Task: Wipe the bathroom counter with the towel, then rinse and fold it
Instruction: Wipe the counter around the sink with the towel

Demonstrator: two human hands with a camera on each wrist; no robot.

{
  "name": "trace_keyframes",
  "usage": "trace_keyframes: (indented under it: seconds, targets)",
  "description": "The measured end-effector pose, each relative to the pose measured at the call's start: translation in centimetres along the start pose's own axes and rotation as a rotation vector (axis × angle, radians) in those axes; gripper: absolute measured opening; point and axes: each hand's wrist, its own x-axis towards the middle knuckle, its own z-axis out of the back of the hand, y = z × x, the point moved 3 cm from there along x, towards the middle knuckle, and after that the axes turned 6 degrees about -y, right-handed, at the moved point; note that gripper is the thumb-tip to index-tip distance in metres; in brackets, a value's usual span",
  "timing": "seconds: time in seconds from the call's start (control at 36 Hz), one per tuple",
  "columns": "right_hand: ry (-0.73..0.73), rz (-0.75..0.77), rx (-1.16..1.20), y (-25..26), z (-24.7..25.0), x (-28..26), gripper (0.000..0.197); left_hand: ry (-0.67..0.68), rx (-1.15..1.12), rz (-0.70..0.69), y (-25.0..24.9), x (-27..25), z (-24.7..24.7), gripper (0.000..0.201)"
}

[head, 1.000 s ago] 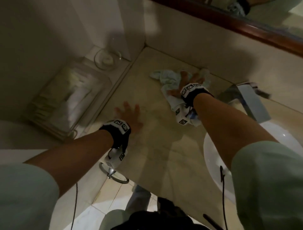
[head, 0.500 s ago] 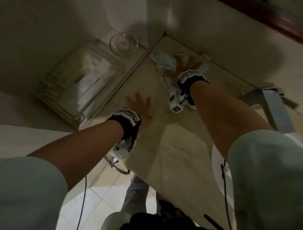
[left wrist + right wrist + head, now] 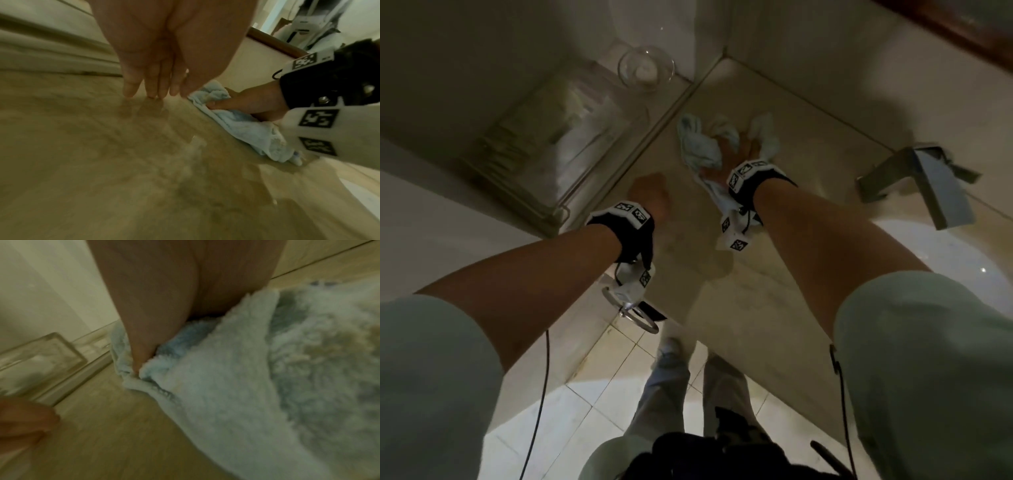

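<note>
At six o'clock in the head view, the person's legs stand on pale floor tiles (image 3: pixel 599 383) below the counter edge. Moving up, the left hand (image 3: pixel 649 195) rests at about ten o'clock of centre on the beige counter (image 3: pixel 709 287); in the left wrist view its fingers (image 3: pixel 131 87) are straight and close together, tips touching the glossy surface, holding nothing.

Just beyond it, toward twelve o'clock, the right hand (image 3: pixel 736 150) presses down on the towel (image 3: pixel 698 144), a crumpled pale blue cloth lying on the counter near the back corner. From the left wrist view the thumb (image 3: pixel 222 104) curls against a fold of the towel (image 3: pixel 242 125), so the hand is grasping it; the right wrist view shows the fluffy fabric (image 3: pixel 236 386) bunched under the palm.

At three o'clock a squared metal faucet (image 3: pixel 924 181) reaches over the white sink (image 3: pixel 969 260). At ten to eleven o'clock, on a lower ledge, sits a clear box (image 3: pixel 551 137) of packets, and farther at twelve o'clock a glass bowl (image 3: pixel 646 68) stands by the wall. A dark wooden frame (image 3: pixel 948 31) crosses the far corner at one o'clock.
</note>
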Motion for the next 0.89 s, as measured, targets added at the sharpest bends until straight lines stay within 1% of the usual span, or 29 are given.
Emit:
trace_keyframes:
  seconds: [0.06,0.08,0.11,0.14,0.19,0.25,0.33,0.42,0.5,0.58,0.67,0.69,0.72,0.75,0.81,0.83,0.89]
  targets:
    - [0.028,0.03,-0.08,1.2,-0.7,-1.4,0.073,-0.044,0.015,-0.01,1.4,0.0,0.3,0.046]
    - [0.039,0.057,-0.103,2.0,-1.1,-2.1,0.073,-0.041,0.031,-0.018,1.7,-0.3,0.6,0.044]
    - [0.034,0.08,-0.112,2.8,-1.4,-2.5,0.075,-0.078,0.003,-0.018,2.0,-0.4,0.9,0.042]
    - [0.032,0.098,-0.105,3.6,-1.8,-3.0,0.078,-0.086,0.0,-0.009,2.2,-0.6,1.2,0.039]
    - [0.011,0.088,0.01,5.4,-2.6,-3.6,0.087,-0.128,-0.017,-0.051,2.3,-0.7,1.6,0.036]
    - [-0.007,0.031,0.103,7.1,-3.2,-4.3,0.096,-0.165,-0.05,-0.028,2.6,-0.7,1.9,0.036]
    - [-0.006,0.014,0.178,9.2,-4.0,-5.9,0.094,-0.198,-0.04,-0.004,2.3,-2.0,2.4,0.039]
    - [-0.013,0.02,0.185,10.2,-4.8,-7.9,0.093,-0.174,-0.012,0.014,2.3,-2.9,2.4,0.045]
    - [0.004,0.049,0.201,10.8,-5.8,-9.4,0.093,-0.177,0.025,0.025,2.8,-3.4,2.0,0.043]
    - [-0.008,0.055,0.221,11.1,-6.9,-10.8,0.092,-0.176,0.104,-0.04,2.7,-4.0,1.6,0.04]
    - [-0.048,0.052,0.263,11.0,-8.1,-11.8,0.09,-0.134,0.197,-0.073,1.9,-5.4,1.3,0.04]
    - [-0.059,0.054,0.274,10.8,-8.4,-12.4,0.09,-0.151,0.174,-0.087,1.6,-5.8,1.1,0.04]
    - [-0.066,0.057,0.281,10.4,-8.6,-12.9,0.09,-0.155,0.203,-0.111,1.0,-6.2,1.0,0.039]
    - [-0.07,0.058,0.282,10.2,-8.8,-13.2,0.09,-0.139,0.228,-0.155,0.5,-6.7,0.7,0.037]
    - [-0.07,0.047,0.285,9.5,-9.3,-14.1,0.09,-0.096,0.263,-0.173,-0.6,-8.2,0.0,0.036]
    - [-0.069,0.04,0.281,9.2,-9.5,-14.5,0.091,-0.092,0.188,-0.156,-1.1,-8.6,-0.2,0.036]
    - [-0.069,0.019,0.273,8.4,-10.1,-15.1,0.095,-0.069,0.191,-0.187,-1.8,-8.9,-1.2,0.036]
